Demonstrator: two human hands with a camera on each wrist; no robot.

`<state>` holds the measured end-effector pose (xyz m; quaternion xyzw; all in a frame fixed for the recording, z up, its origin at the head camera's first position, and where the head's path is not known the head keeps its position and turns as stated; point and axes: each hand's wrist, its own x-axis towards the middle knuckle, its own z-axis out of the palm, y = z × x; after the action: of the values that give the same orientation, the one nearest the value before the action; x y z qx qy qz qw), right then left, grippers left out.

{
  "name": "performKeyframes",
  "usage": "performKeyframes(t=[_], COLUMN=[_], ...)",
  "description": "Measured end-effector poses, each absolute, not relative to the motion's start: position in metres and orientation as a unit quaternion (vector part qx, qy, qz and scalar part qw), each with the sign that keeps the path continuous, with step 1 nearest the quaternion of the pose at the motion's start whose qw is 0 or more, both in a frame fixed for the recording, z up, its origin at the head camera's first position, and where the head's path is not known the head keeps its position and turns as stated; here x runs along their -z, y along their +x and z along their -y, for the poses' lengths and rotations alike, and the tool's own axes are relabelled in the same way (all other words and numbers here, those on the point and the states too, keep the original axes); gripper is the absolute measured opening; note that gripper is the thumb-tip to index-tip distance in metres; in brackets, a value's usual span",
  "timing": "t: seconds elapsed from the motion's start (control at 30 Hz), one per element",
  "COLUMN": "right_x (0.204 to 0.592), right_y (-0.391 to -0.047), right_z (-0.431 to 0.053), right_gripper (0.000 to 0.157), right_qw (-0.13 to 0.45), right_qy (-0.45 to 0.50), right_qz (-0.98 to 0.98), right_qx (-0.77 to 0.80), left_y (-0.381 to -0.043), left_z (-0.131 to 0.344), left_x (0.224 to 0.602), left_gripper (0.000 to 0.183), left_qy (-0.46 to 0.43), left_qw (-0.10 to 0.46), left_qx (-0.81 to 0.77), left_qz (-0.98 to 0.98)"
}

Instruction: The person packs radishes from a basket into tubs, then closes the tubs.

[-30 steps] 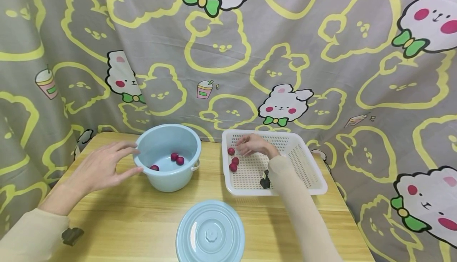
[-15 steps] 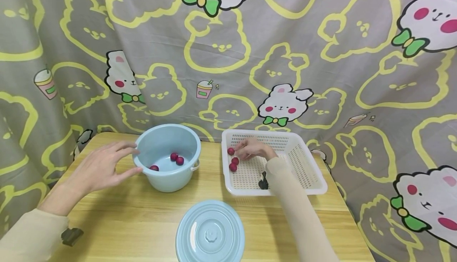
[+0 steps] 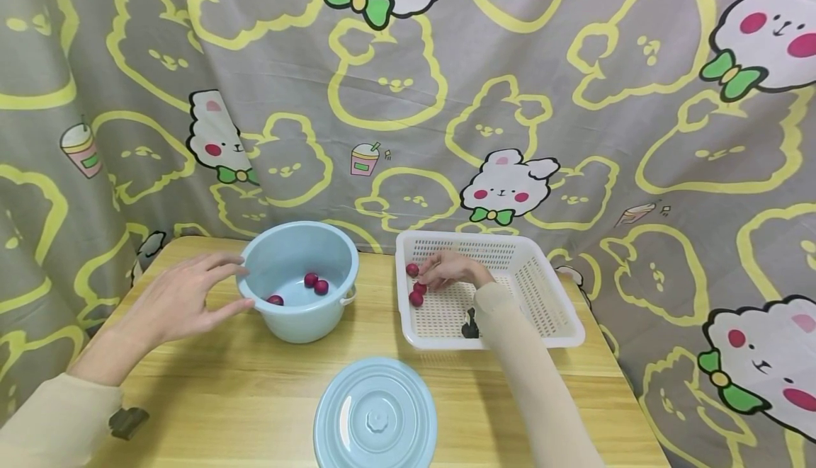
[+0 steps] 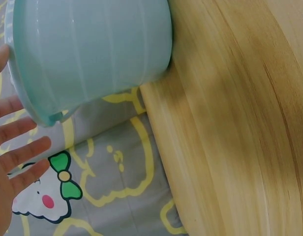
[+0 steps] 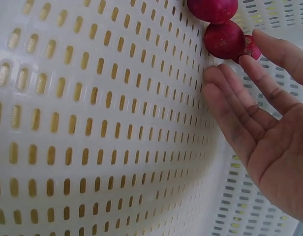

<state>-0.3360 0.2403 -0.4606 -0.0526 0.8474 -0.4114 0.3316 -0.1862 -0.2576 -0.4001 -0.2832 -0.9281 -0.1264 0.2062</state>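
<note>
My left hand [image 3: 181, 297] reaches to the left rim of a light blue bucket [image 3: 302, 323], fingers spread and thumb apart. In the left wrist view its fingers lie along the edge of the bucket [image 4: 97, 44]. Three small red radishes lie on the bucket's floor, one of them [image 3: 321, 287] beside another. My right hand [image 3: 452, 268] is inside a white slotted basket [image 3: 561, 305]. Its fingertips are right at three radishes by the left wall; in the right wrist view one radish [image 5: 224, 39] touches another, and a third [image 5: 251, 48] shows partly behind the thumb and forefinger.
A light blue round lid [image 3: 376, 418] with a central knob lies on the wooden table [image 3: 242, 404], in front of the bucket and basket. Behind the table hangs a grey curtain [image 3: 408, 149] with cartoon prints. A small white handle [image 3: 348, 299] sticks out at the bucket's right side.
My right hand has lowered slightly in the basket, its fingertips coming closer to the radishes by the left wall. The left hand and the bucket stay put.
</note>
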Motion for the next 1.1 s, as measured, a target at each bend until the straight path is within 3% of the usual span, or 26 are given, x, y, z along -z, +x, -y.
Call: performKeyframes(t=[1.1], right_x=[0.4668], right_y=[-0.3341], right_z=[-0.2334], right_gripper=[0.027], right_qw=[0.332], right_qy=[-0.077], right_qz=[-0.858], right_qx=[0.385], left_y=[-0.1872], left_z=[0.2593], left_x=[0.4018], left_gripper=[0.048], left_qy=[-0.281], left_qw=[0.202], left_qx=[0.125], left_qz=[0.93])
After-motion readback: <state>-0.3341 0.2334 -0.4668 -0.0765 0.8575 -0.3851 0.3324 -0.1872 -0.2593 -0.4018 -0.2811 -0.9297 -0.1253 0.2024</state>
